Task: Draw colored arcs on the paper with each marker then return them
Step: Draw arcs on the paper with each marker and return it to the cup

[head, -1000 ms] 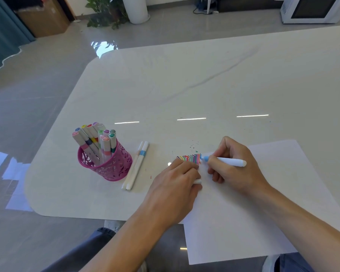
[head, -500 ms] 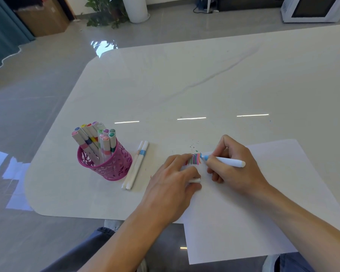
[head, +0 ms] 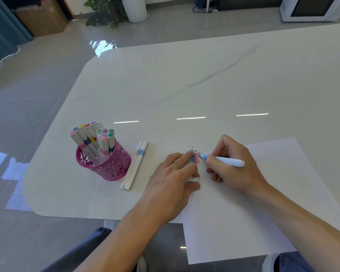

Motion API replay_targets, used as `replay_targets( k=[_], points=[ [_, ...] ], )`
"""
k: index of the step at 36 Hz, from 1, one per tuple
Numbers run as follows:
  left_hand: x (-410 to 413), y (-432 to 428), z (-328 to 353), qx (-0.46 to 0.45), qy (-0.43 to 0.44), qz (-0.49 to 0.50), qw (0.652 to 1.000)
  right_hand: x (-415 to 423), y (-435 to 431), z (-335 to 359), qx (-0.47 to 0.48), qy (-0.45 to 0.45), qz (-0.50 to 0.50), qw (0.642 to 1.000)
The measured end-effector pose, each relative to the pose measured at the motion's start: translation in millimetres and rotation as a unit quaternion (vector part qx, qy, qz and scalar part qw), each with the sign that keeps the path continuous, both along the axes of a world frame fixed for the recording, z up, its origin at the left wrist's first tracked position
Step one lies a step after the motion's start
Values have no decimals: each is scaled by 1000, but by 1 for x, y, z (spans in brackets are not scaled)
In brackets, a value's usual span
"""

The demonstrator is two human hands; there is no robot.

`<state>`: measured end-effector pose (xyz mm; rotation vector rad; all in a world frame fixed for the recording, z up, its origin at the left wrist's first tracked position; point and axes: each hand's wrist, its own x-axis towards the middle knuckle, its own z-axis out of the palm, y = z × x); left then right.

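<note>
A white paper sheet point(head: 263, 203) lies at the table's near right edge. Small colored arcs point(head: 195, 160) sit at its top left corner. My right hand point(head: 236, 173) grips a white marker with a light blue tip point(head: 227, 160), and the tip touches the right edge of the arcs. My left hand point(head: 171, 179) rests on the paper's corner with its fingertips partly over the arcs. It pinches a small white marker cap point(head: 193, 179) between thumb and fingers. A pink mesh cup point(head: 110, 167) to the left holds several markers point(head: 94, 142).
Two white markers point(head: 135, 165) lie side by side on the white table point(head: 185, 85), between the cup and my left hand. The table's rounded near edge runs just below the cup. Grey floor, a cardboard box and a plant lie beyond.
My left hand's fingers slid forward over the arcs and now cover more of them. The right hand and its marker tip stayed at the arcs' right edge.
</note>
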<state>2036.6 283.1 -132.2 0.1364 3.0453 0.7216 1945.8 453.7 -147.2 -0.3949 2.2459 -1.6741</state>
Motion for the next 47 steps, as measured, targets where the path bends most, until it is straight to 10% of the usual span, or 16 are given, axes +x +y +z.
replay_targets(
  k=[38, 47],
  points=[
    [-3, -1, -1, -38, -23, -19, 999, -3, 1, 4, 30, -18, 7, 999],
    [0, -1, -3, 3, 8, 7, 1000, -7, 3, 10, -88, -75, -51, 992]
  ],
)
